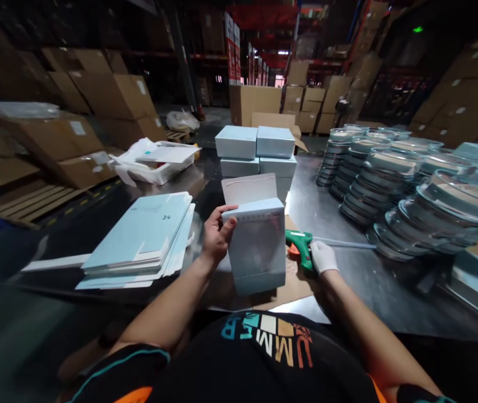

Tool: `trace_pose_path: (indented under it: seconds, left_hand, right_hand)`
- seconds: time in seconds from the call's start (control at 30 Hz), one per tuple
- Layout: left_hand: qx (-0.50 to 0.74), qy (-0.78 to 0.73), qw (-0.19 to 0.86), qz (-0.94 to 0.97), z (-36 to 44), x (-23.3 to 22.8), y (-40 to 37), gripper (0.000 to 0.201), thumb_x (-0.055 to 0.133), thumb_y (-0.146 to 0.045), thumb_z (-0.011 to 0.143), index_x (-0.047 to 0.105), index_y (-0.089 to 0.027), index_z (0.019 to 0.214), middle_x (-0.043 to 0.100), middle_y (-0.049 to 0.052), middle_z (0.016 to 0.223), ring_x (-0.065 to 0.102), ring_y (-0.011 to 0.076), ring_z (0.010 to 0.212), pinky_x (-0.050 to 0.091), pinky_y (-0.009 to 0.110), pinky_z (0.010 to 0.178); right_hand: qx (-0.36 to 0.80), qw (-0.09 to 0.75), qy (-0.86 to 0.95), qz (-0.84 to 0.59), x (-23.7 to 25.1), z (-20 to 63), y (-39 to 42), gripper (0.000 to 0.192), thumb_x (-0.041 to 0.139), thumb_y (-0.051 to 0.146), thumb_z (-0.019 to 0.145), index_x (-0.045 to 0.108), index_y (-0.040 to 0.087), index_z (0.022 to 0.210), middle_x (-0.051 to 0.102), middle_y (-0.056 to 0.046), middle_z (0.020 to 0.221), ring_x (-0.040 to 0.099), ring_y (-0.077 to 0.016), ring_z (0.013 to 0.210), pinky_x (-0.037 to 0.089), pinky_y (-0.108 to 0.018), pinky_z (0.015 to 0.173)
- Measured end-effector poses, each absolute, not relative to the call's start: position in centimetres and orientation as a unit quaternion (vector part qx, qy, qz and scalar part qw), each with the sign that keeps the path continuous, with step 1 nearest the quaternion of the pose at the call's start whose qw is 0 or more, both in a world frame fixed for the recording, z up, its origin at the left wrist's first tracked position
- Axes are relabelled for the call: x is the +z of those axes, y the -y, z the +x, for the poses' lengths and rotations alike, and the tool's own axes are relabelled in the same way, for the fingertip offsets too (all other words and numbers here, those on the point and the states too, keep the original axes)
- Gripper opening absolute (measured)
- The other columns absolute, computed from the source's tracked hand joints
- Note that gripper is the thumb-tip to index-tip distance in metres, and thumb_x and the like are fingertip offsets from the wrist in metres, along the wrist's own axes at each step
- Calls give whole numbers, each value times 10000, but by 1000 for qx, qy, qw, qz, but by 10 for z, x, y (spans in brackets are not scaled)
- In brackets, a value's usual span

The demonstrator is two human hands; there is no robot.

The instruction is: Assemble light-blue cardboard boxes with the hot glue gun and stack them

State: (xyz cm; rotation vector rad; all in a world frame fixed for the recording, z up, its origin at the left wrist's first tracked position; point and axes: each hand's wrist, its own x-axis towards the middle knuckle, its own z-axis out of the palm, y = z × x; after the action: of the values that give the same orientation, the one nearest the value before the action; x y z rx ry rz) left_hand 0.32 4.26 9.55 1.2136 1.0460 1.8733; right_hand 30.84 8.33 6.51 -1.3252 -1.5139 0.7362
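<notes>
Left hand [217, 234] clamped on the pale blue cardboard box [257, 246], upright at the steel table's [348, 274] near edge; gloved right hand [323, 256] wrapped round the green glue gun [300, 246] (nozzle hidden). Likely gluing the open flap: aim, squeeze

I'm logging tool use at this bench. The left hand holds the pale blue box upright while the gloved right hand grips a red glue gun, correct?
Not quite: the glue gun is green, with only a small orange trigger, as the head view shows. The rest stands: the left hand holds the pale blue box upright, and the gloved right hand grips the gun.
</notes>
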Motion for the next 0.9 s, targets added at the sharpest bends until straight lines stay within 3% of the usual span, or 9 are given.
trace_pose_path:
  seconds: [0.1, 0.23, 0.37, 0.47, 0.53, 0.6, 0.7, 0.8, 0.9]
  left_hand:
    - [697, -390, 344, 493, 7, 96, -40, 762, 878, -847, 725, 759, -208, 1122, 691, 12, 797, 587, 158, 651, 464, 264, 604]
    - [659, -398, 296, 565, 16, 96, -32, 772, 829, -887, 751, 794, -205, 1110, 752, 73, 1023, 683, 212, 850, 545, 301, 741]
    - [617, -387, 206, 654, 16, 89, -25, 738, 750, -867, 854, 799, -194, 1152, 747, 114, 1153, 711, 317, 1177, 560, 415, 1059]
    - [602, -338, 171, 703, 10, 79, -25, 651, 701, -773, 962, 761, -193, 1253, 722, 125, 1247, 722, 304, 1163, 572, 435, 1039]
    - [608, -302, 152, 719, 8, 74, -27, 593, 676, -717, 1011, 740, -195, 1285, 690, 144, 1342, 728, 297, 1177, 585, 429, 1006]
    - [624, -280, 126, 719, 10, 72, -28, 520, 691, -660, 1031, 735, -199, 1268, 645, 169, 1454, 701, 322, 1300, 571, 464, 1078]
    - [677, -225, 128, 689, 16, 74, -31, 454, 814, -557, 989, 666, -247, 1285, 663, 155, 1469, 700, 324, 1372, 558, 498, 1137]
    - [707, -145, 180, 669, 15, 82, -34, 580, 937, -429, 909, 595, -316, 1364, 762, 87, 1295, 763, 307, 1312, 603, 490, 1091]
    - [643, -142, 176, 732, 4, 93, -38, 483, 923, -439, 919, 733, -291, 1338, 775, 122, 1327, 746, 327, 1349, 609, 518, 1119]
  right_hand:
    - [293, 500, 590, -562, 75, 306, -82, 432, 620, 646, 922, 674, 243, 777, 716, -79, 744, 709, -256, 786, 602, -378, 767]
    - [384, 521, 613, -453, 113, 278, -72, 526, 567, 647, 925, 691, 234, 1227, 797, -99, 1148, 763, -263, 1049, 621, -386, 933]
    - [405, 502, 662, -381, 139, 252, -58, 327, 615, 498, 863, 657, 240, 1061, 746, -43, 999, 704, -263, 996, 591, -382, 936]
    - [409, 517, 644, -388, 134, 250, -53, 296, 636, 473, 887, 650, 243, 1073, 739, -37, 1006, 688, -272, 996, 594, -417, 943]
    - [429, 521, 635, -376, 126, 256, -56, 412, 723, 564, 905, 659, 244, 1156, 757, -56, 1066, 706, -293, 1029, 611, -454, 947]
    - [434, 507, 669, -327, 119, 266, -61, 647, 875, 664, 825, 658, 257, 1277, 775, -88, 1210, 728, -330, 1144, 623, -502, 1010]
    - [360, 491, 761, -226, 113, 284, -66, 871, 1061, 585, 670, 666, 310, 1396, 696, -122, 1508, 665, -380, 1417, 558, -579, 1202]
    - [269, 502, 803, -175, 109, 294, -62, 648, 1018, 372, 808, 715, 374, 1381, 600, -101, 1656, 583, -365, 1552, 515, -602, 1270]
    - [260, 494, 814, -159, 107, 294, -52, 500, 835, 245, 993, 709, 415, 1446, 528, -79, 1741, 556, -330, 1594, 521, -601, 1275]
